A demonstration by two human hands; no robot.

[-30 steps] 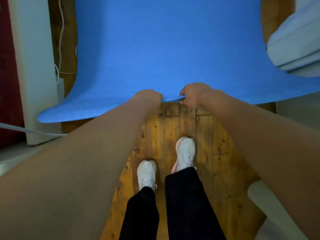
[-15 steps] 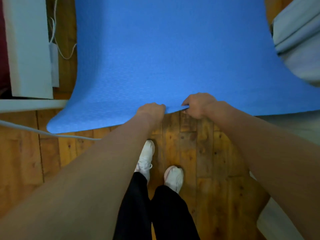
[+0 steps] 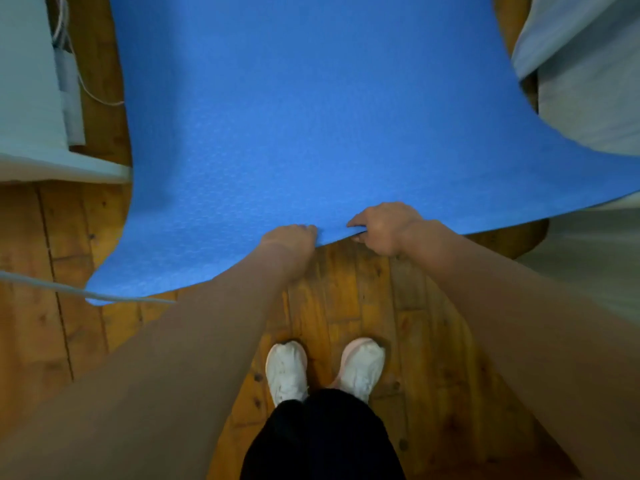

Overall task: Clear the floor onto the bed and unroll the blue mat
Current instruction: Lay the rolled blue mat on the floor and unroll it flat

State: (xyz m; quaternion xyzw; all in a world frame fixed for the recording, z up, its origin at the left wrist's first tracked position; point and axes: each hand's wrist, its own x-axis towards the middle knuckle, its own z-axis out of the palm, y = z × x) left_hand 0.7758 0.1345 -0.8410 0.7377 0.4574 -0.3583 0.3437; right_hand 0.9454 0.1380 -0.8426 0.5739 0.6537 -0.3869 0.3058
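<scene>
The blue mat [image 3: 311,126] stretches away from me, unrolled and filling the upper middle of the view. Its near edge is lifted off the wooden floor [image 3: 363,296]. My left hand [image 3: 292,237] grips that near edge left of centre. My right hand [image 3: 384,226] grips the same edge just to the right, fingers curled under it. The near corners of the mat sag lower than the middle. The bed [image 3: 588,81], covered in pale grey bedding, runs along the right side, touching the mat's right edge.
White furniture [image 3: 31,98] stands at the left with a power strip and cables behind it. A pale cable [image 3: 69,289] crosses the floor at the left under the mat's near corner. My feet in white shoes [image 3: 287,372] stand on the boards below the mat's edge.
I have stepped backwards with both hands still on the mat's edge, drawing it toward me. More bare floor shows at the left, and my feet now stand side by side.
</scene>
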